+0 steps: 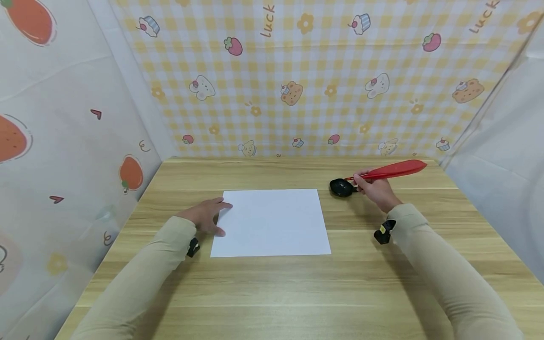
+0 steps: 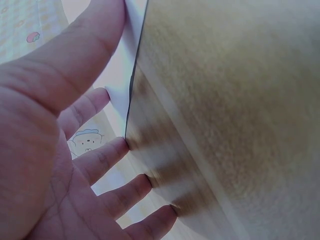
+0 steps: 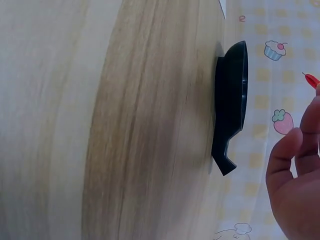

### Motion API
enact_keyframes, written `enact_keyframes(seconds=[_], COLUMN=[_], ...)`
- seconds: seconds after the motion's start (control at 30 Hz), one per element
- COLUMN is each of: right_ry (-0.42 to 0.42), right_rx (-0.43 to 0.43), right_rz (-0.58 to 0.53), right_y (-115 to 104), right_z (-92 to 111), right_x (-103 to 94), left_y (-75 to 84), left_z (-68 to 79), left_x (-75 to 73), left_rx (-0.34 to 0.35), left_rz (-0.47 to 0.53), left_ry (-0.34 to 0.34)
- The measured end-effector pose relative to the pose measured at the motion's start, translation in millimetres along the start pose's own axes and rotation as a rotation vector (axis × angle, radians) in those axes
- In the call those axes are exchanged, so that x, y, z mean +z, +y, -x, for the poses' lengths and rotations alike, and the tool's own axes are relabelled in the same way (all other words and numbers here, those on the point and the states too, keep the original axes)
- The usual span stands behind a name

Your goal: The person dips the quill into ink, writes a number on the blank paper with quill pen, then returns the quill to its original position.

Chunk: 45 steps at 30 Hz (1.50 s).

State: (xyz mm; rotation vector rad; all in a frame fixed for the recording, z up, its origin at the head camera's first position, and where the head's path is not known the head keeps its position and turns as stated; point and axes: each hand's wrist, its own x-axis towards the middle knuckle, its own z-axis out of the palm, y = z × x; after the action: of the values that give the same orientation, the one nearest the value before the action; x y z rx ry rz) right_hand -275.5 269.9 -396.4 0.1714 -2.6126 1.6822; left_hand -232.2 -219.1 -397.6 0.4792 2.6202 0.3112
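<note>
My left hand (image 1: 206, 216) is spread at the left edge of a white sheet of paper (image 1: 272, 224), with thumb and forefinger over the sheet. In the left wrist view the other fingertips touch the wooden table beside the paper's edge. Right of the sheet, my right hand (image 1: 376, 190) pinches a red feather-shaped pen (image 1: 397, 170), its broad end pointing right and its thin tip to the left. A small black dish with a short handle (image 1: 341, 188) sits on the table by that hand. The right wrist view shows the dish side-on, with the pen's pointed tip (image 3: 311, 80) raised beyond it.
The wooden table (image 1: 272, 293) extends toward me in front of the paper. A yellow checked cloth (image 1: 272, 71) hangs at the back, and white printed cloths (image 1: 63, 165) hang at the sides. Black wrist cameras (image 1: 384, 231) sit at both cuffs.
</note>
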Motion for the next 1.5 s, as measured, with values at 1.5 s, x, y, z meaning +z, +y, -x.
enact_keyframes(seconds=[1.5], right_ry=[-0.114], right_rx=[0.175], right_rz=[0.220], right_y=[8], right_z=[-13], right_x=[15.8], left_y=[-1.6], left_z=[1.0], left_x=[2.3], left_rx=[0.015], left_rz=[0.018], left_ry=[0.027])
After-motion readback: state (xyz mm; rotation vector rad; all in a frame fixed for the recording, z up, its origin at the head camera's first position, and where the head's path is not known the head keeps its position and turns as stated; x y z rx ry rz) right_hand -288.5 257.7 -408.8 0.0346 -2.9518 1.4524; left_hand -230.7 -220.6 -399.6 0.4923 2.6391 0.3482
